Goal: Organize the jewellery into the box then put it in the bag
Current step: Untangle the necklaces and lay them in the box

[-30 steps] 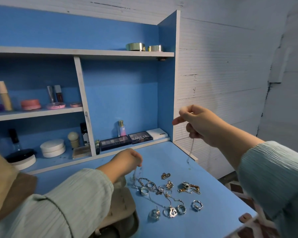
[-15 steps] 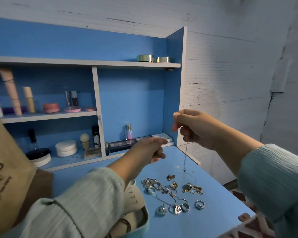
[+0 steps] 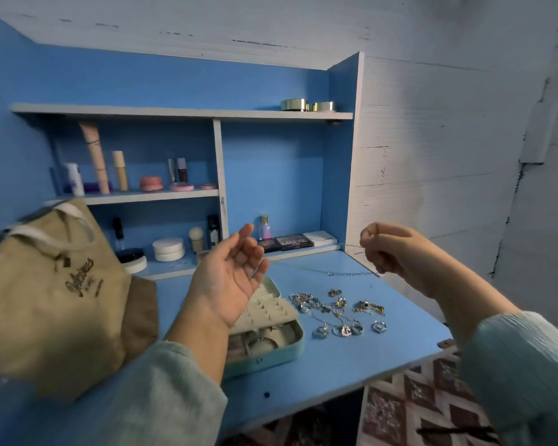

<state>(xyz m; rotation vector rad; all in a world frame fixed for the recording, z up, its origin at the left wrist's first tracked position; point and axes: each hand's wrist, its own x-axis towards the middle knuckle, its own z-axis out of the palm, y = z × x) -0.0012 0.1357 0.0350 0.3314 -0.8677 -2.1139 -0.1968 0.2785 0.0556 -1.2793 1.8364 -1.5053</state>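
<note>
My right hand (image 3: pixel 388 251) pinches a thin silver chain necklace (image 3: pixel 342 273) that stretches leftwards above the blue desk (image 3: pixel 351 358). My left hand (image 3: pixel 231 278) is raised palm-up with relaxed fingers, and the chain's far end seems to reach its fingertips. Below the left hand lies the open teal jewellery box (image 3: pixel 271 346) with a cream insert. A pile of rings and chains (image 3: pixel 339 313) lies on the desk to the right of the box. The tan canvas bag (image 3: pixel 52 291) stands at the left.
Shelves behind hold cosmetics, with an eyeshadow palette (image 3: pixel 292 242) and a perfume bottle (image 3: pixel 264 227) at the desk's back. A white wall bounds the right side. The desk's front edge drops to a patterned rug (image 3: pixel 416 403).
The camera tilted down and left, bringing the bag and box into view. My left hand turned palm-up and the chain, which hung down from my right hand, now stretches sideways between the hands.
</note>
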